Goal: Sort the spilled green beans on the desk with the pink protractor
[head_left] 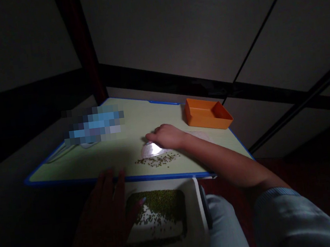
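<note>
While the left hand [103, 211] lay in shadow, these items stood left to right:

Item: a blurred blue object [96, 126], beyond the left hand, near the counter's [131, 123] left edge.

Item: the left hand, fingers extended at the counter's blue near edge, thumb reaching over the pale container [198, 235]; whether it gripped the rim could not be told.

Item: the container, right of that hand and just before the near edge, with green grains [168, 203] banked mostly at its far side.

Item: loose grains [159, 161], a thin scatter on the counter just nearer than the right hand [166, 136].

Item: the right hand, fingers closed on a pale, shiny piece [152, 151]. Step in hand, as judged: working this piece beside the scatter. Any next stroke called for a firm pinch and a low edge, lest grains skip over the near edge.

Item: an orange box [206, 114], beyond and right of the right hand, limiting reach there; the freer room lay left of that hand, towards the blurred object.
</note>
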### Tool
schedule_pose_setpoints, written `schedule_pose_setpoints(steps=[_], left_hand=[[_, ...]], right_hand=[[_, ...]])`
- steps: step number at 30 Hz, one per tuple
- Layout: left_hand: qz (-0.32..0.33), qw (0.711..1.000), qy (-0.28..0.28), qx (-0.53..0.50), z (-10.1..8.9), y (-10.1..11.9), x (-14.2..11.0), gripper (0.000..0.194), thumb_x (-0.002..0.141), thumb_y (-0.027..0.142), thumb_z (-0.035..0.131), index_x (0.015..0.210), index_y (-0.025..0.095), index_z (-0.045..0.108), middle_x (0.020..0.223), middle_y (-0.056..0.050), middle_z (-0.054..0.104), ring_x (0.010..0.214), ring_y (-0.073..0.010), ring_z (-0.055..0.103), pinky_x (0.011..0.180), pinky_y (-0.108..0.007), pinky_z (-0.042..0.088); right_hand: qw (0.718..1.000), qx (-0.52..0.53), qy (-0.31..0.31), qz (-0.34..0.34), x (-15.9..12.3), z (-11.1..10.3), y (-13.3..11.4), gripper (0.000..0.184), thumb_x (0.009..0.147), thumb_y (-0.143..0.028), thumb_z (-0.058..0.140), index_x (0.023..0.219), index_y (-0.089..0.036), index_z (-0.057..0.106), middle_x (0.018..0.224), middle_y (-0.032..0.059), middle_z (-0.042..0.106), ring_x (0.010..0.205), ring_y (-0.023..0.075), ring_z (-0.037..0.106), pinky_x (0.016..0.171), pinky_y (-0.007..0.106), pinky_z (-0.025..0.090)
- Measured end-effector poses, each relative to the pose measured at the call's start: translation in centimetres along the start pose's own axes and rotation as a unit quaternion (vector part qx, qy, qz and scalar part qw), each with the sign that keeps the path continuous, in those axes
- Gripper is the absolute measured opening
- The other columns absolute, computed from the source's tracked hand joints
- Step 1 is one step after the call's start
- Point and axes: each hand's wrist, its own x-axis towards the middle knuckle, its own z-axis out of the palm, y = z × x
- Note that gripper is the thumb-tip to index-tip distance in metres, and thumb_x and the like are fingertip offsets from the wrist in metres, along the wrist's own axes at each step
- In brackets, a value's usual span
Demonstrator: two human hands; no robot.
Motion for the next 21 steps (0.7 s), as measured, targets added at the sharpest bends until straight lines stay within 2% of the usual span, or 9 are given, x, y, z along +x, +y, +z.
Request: schedule_pose_setpoints(steps=[8, 13, 17, 21], left_hand=[[-0.009, 1.000, -0.018, 0.018, 0.0, 0.1, 0.2, 0.083, 0.078, 0.059, 0.045, 0.140, 0.007, 0.028, 0.142, -0.028, 0.038, 0.138, -0.0379, 0.030, 0.106, -0.050, 0.037], [-0.015, 1.000, -0.012, 0.016, 0.4, 0.1, 0.2, 0.086, 0.079, 0.064, 0.039, 0.143, 0.010, 0.021, 0.145, -0.028, 0.034, 0.141, -0.0368, 0.026, 0.106, -0.051, 0.036], [-0.024, 0.999, -0.021, 0.024, 0.0, 0.3, 0.5, 0.083, 0.080, 0.065, 0.035, 0.139, 0.007, 0.029, 0.143, -0.029, 0.038, 0.139, -0.0380, 0.030, 0.104, -0.051, 0.039], [-0.034, 0.999, -0.019, 0.021, -0.3, 0.5, 0.6, 0.084, 0.080, 0.066, 0.034, 0.136, 0.004, 0.035, 0.142, -0.029, 0.040, 0.137, -0.0375, 0.032, 0.105, -0.050, 0.038]], right_hand=[[0.997, 0.043, -0.026, 0.057, -3.2, 0.1, 0.7, 0.029, 0.093, -0.033, 0.037, 0.108, -0.020, 0.058, 0.083, 0.0083, 0.069, 0.067, 0.0180, 0.055, 0.060, 0.032, 0.030], [0.995, 0.047, -0.034, 0.079, -4.7, -0.3, 0.8, 0.026, 0.090, -0.031, 0.044, 0.110, -0.019, 0.057, 0.085, 0.0077, 0.070, 0.068, 0.0180, 0.056, 0.059, 0.031, 0.029], [0.995, 0.043, -0.016, 0.093, -5.9, -1.2, 1.3, 0.025, 0.090, -0.032, 0.047, 0.109, -0.019, 0.057, 0.085, 0.0072, 0.070, 0.070, 0.0176, 0.056, 0.059, 0.030, 0.027], [0.989, 0.053, -0.001, 0.140, -7.2, -1.6, 2.1, 0.028, 0.095, -0.035, 0.038, 0.103, -0.017, 0.057, 0.082, 0.0080, 0.068, 0.067, 0.0168, 0.054, 0.058, 0.030, 0.025]])
